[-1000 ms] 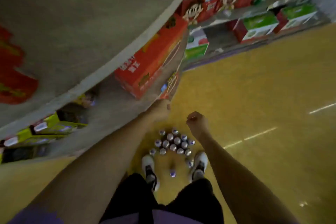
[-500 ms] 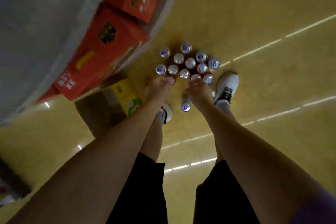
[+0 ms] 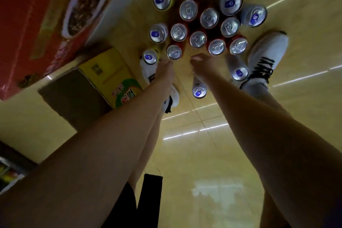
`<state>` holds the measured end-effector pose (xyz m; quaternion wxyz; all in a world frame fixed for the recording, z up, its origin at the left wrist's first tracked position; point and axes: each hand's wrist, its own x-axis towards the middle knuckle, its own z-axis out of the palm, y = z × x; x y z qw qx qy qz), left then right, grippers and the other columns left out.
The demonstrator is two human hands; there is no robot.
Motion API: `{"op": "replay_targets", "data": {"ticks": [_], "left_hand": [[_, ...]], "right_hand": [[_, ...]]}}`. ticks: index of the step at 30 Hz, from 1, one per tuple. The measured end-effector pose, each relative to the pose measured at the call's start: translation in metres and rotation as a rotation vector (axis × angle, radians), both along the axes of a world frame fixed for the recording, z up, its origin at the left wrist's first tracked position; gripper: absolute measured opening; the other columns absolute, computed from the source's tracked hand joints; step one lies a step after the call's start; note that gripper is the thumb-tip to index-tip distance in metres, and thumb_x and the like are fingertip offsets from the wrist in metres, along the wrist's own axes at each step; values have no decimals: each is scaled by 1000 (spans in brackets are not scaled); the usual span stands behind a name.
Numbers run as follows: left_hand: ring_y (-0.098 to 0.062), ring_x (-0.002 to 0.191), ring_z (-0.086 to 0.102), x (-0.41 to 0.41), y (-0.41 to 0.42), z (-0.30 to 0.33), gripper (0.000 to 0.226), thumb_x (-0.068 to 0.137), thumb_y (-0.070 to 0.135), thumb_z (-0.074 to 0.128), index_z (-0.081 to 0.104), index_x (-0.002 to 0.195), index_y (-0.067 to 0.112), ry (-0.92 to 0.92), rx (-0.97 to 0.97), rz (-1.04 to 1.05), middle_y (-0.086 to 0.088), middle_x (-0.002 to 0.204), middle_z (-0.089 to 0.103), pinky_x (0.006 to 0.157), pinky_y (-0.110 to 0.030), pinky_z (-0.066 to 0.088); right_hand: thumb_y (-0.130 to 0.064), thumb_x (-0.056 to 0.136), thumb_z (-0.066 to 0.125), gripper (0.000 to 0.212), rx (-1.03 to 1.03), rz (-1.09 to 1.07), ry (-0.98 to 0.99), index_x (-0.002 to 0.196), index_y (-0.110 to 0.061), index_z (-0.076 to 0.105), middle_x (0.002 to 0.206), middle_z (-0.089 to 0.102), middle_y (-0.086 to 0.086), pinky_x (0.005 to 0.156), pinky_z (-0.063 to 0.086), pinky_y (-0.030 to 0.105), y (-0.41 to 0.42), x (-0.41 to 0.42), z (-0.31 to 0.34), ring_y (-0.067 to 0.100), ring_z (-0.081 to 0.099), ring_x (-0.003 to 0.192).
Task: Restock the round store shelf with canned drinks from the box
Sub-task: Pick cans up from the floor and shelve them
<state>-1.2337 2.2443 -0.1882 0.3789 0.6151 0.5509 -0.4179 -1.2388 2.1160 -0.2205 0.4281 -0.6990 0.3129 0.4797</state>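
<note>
Standing upright on the floor (image 3: 240, 153) between two white shoes (image 3: 266, 52) is a cluster of canned drinks (image 3: 198, 39). Left hand (image 3: 164, 68) and right hand (image 3: 201, 65) reach just short of its near edge; neither grip holds a can, and finger spread cannot be told.

Shop aisle: boxed goods (image 3: 55, 15), floor-stood drink cans (image 3: 197, 39), tiled floor (image 3: 203, 153).

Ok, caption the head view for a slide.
Both hands reach down toward cans standing on the floor.
</note>
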Motion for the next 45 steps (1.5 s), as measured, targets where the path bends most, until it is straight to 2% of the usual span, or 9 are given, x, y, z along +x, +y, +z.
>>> {"op": "replay_targets", "data": {"ticks": [2,6,14,18,21,26,31,39,45], "left_hand": [[-29,118,53,2,-3,-7,42,103,28,37,40,142,17,17,-22,73,-7,135,50,99,-41,47],[-27,122,50,4,-5,-27,43,101,38,39,41,143,26,20,-31,247,-1,141,47,83,-39,51],[-19,118,53,-9,6,-51,37,99,38,43,52,133,26,-23,-57,368,4,130,56,90,-39,47],[-15,109,53,-15,13,-49,18,101,34,45,54,111,23,3,-55,367,5,111,58,92,-38,47],[-19,111,55,-16,14,-35,34,101,40,43,57,119,15,23,-69,356,-2,114,60,92,-39,48],[-25,98,65,-15,8,24,38,101,40,44,60,112,8,75,-114,369,-13,113,67,87,-40,55],[-18,73,60,20,-3,109,22,102,23,44,59,96,9,60,-183,272,-8,89,63,72,-35,53],[-20,87,55,101,-23,263,50,87,-5,59,51,131,19,-288,-295,-301,-4,95,59,66,-27,43],[-23,99,63,159,-26,407,62,65,21,85,53,117,11,-601,-229,-754,-9,110,66,78,-28,47]], "right_hand": [[-36,88,57,34,34,-45,34,118,-22,65,93,66,6,85,56,41,11,-2,-22,25,65,83],[-47,96,50,49,93,-44,75,136,-19,52,93,57,5,72,49,35,31,6,-49,20,56,77],[-36,103,41,45,65,51,-6,139,-10,44,133,57,15,90,40,32,52,9,-60,30,55,117],[-40,102,40,46,25,92,-35,143,-21,43,119,67,14,90,48,34,49,-1,-56,33,62,110],[-43,100,44,42,39,119,-39,140,-29,48,99,71,7,82,48,32,41,-4,-34,27,65,96],[-57,87,50,53,63,155,-12,139,-49,42,102,71,8,88,50,41,19,-10,36,25,64,90],[-35,92,63,45,171,200,-38,137,-31,56,100,67,6,81,56,41,-24,34,129,18,63,85],[-30,98,59,33,278,309,-17,129,-20,56,108,68,22,81,58,53,-70,149,305,40,69,91],[-30,101,53,35,239,495,-65,132,-14,55,112,67,21,78,60,42,-76,227,481,32,70,85]]}}
